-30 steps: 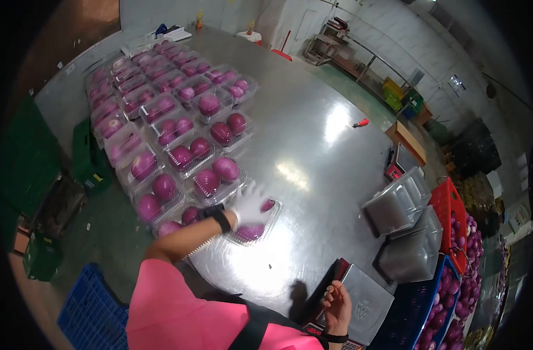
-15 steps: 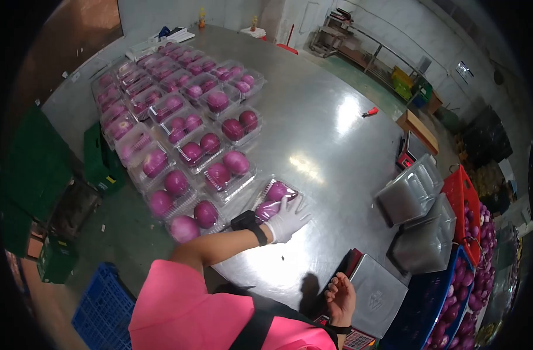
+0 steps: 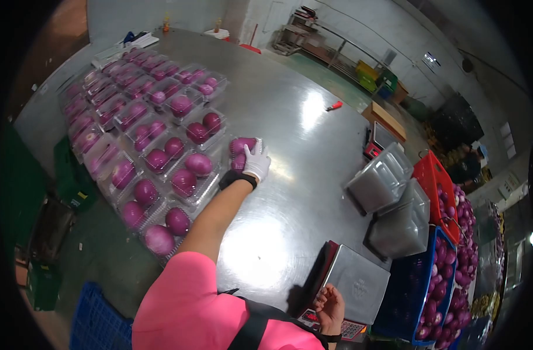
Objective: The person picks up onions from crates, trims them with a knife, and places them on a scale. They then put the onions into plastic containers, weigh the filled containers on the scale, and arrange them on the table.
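Note:
My left hand (image 3: pixel 257 161), in a white glove, is closed over the right side of a clear plastic clamshell (image 3: pixel 234 153) of red onions. The box sits at the right edge of the rows of packed clamshells (image 3: pixel 196 167) on the metal table. My fingers cover part of its lid. My bare right hand (image 3: pixel 329 306) hovers by the front of a digital scale (image 3: pixel 360 280), fingers loosely curled and a little apart, with nothing in them. The scale's steel platform carries no load.
Two stacks of clear empty clamshells (image 3: pixel 402 224) stand at the table's right side. Beyond them are a red crate (image 3: pixel 434 181) and a blue crate (image 3: pixel 402 291) of red onions. A second scale (image 3: pixel 382 137) and a red-handled tool (image 3: pixel 335 105) lie farther back. Shelving (image 3: pixel 336 55) stands behind.
My left hand has slid the clamshell of onions away from me along the table, alongside the farther rows. My right hand stays by the scale. The view has shifted to the right.

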A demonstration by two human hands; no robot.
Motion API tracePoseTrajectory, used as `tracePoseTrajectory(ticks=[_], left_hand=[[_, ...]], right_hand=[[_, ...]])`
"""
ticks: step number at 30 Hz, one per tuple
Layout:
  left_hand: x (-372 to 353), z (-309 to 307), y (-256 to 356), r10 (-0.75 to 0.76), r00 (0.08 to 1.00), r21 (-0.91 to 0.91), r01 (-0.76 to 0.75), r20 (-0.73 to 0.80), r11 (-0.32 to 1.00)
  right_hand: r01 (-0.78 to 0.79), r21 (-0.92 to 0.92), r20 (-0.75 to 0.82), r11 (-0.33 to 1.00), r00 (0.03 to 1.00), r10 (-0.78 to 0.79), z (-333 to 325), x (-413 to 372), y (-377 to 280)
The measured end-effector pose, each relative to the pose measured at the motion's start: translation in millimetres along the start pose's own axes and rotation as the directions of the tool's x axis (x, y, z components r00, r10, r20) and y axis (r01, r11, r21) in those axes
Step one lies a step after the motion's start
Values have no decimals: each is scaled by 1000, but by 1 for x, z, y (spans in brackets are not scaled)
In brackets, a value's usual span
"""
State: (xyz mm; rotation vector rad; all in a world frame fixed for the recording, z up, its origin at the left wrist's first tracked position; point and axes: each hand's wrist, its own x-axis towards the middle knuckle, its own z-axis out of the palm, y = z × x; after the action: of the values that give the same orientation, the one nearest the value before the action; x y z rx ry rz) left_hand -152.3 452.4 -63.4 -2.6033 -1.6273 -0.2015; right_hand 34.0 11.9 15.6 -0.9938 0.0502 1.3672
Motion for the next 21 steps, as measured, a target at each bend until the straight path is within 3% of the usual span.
tracePoseTrajectory(ticks=[1,4,7,11,12,13,14,19,20,21], left_hand=[[3,0,0,43,998,30,-45,50,999],[-16,-6,16,-172,955,-104,150,-240,983],[-28,-13,28,-212,977,67,212,-7,975],[-14,-15,4,57,995,115,-66,78,991],[-13,-20,-3,106,994,102,-109,35,989],[-6,-25,-7,50,995,124,-60,85,990],[19,25,-23,7,1000,196,-3,-23,981],[-28,-33,-26,-213,965,134,193,154,972],[-37,-61,-6,-287,919,163,250,271,955],[-34,-58,6,-359,896,93,346,262,933]], right_hand=[[6,24,-15,1000,1000,-5,-4,-3,-1],[12,28,-47,1000,999,-11,-17,-11,-4],[-3,78,-39,997,999,6,-21,-4,3],[-7,74,-12,997,1000,8,-8,-14,1],[2,108,-11,994,1000,-1,-8,-18,0],[11,103,-10,995,1000,-10,-9,-21,0],[41,110,-23,993,999,-38,-13,-24,0],[118,191,-20,974,993,-117,-47,-51,-8],[140,163,-42,977,990,-135,-51,-57,-11],[155,134,-60,979,987,-148,-56,-63,-16]])
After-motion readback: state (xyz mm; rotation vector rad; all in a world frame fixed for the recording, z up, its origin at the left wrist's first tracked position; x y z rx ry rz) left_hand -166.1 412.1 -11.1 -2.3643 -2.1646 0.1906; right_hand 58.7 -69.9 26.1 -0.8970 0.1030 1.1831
